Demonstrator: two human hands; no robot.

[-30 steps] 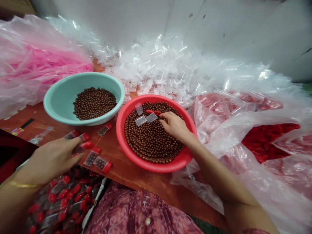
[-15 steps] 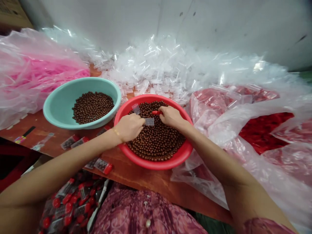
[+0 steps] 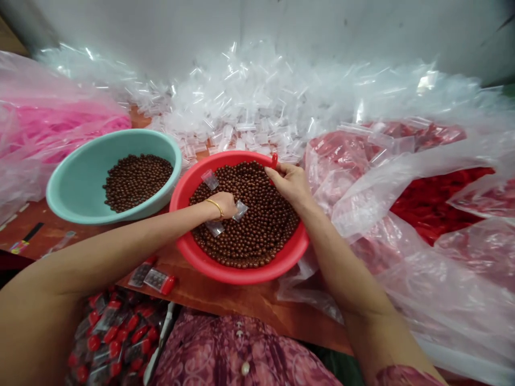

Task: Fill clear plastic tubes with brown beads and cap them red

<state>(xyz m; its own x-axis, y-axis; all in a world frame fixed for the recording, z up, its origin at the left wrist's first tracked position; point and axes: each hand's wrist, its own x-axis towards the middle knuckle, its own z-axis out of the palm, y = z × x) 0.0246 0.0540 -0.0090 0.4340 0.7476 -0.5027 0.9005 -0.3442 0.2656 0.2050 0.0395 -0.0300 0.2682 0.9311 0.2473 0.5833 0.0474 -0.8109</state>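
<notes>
Your right hand (image 3: 293, 185) pinches a near-upright red cap (image 3: 274, 160) at the red bowl's (image 3: 241, 276) far-right rim. A clear container (image 3: 241, 211) lies right of your left hand (image 3: 224, 203), finger closure hidden.

Your left hand (image 3: 226, 205) is in the red basin (image 3: 241, 275), at the brown balls (image 3: 257, 236), just beside a clear container (image 3: 240, 210). Your right hand (image 3: 293, 185) pinches a red cap (image 3: 274, 161) at the basin's far-right rim. A teal basin (image 3: 74, 187) stands to the left.

Gold bangle (image 3: 219, 207), pink patterned top (image 3: 213, 354), pale button (image 3: 245, 368), matching sleeve (image 3: 406, 376)
</notes>
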